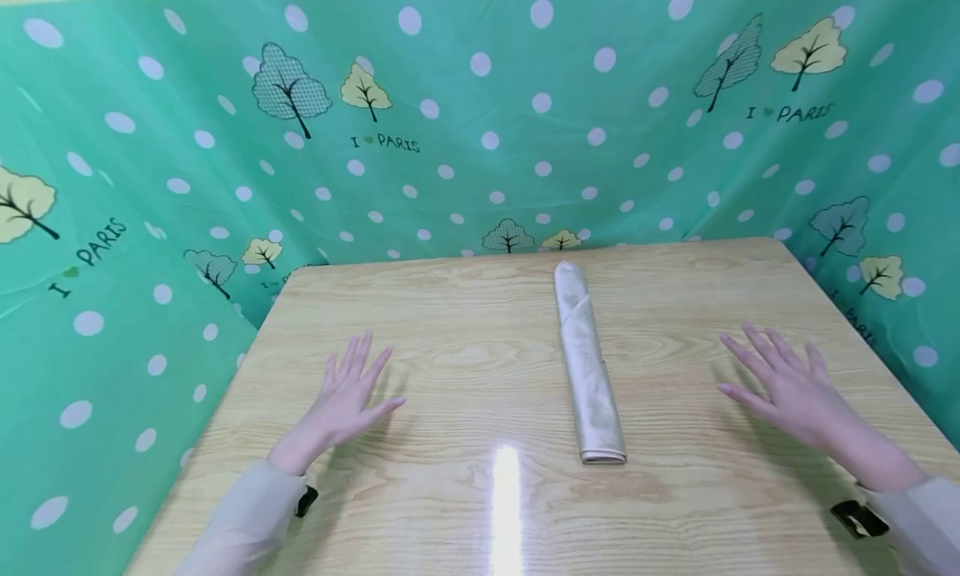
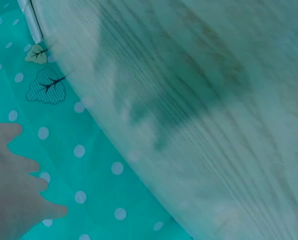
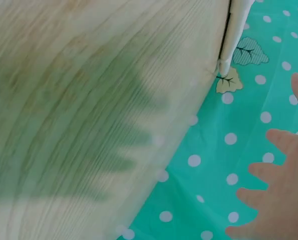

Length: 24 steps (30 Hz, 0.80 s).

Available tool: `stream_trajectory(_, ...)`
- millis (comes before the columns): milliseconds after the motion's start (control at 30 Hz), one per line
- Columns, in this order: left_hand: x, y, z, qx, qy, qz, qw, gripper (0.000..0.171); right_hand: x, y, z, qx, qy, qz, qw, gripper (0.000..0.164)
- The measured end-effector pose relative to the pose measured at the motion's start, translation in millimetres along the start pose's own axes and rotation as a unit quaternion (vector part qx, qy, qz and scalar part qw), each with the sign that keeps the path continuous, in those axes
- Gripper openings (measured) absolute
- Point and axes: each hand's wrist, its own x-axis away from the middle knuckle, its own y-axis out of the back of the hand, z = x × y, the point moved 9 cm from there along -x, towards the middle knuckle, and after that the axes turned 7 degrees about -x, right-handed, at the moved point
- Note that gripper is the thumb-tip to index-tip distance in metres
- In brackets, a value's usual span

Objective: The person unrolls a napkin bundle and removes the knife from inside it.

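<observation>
A long, narrow bundle of pale silvery-grey cloth (image 1: 588, 368), folded or rolled, lies on the wooden table right of the middle. Its far end tapers, and layered folds show at the near end. To its left, my left hand (image 1: 347, 403) hovers over the tabletop with fingers spread and holds nothing. My right hand (image 1: 798, 393) is likewise spread on the other side, apart from the cloth. Each wrist view shows its own hand's fingers at the edge, the left hand (image 2: 18, 185) and the right hand (image 3: 279, 185), plus a shadow on the wood and one end of the bundle.
The light wood-grain table (image 1: 450, 326) carries a bright glare strip near its front. A green polka-dot curtain (image 1: 480, 126) with printed trees and lettering hangs behind the table and along both sides. Dark bands (image 1: 858, 519) sit at both wrists.
</observation>
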Motion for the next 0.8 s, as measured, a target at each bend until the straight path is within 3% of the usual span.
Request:
stream_trajectory(433, -35.8, -4.1, -28.3, 0.022, -0.044, -0.01, 0.9987, 0.072, -10, -4, 28, -0.007, 0.048, -0.006, 0.999, 0.068)
stream_trajectory(800, -68.7, -9.8, -61.7, 0.046, -0.083, -0.001, 0.9955, 0.066, -14, -13, 48, -0.043, 0.068, -0.002, 0.997, 0.063)
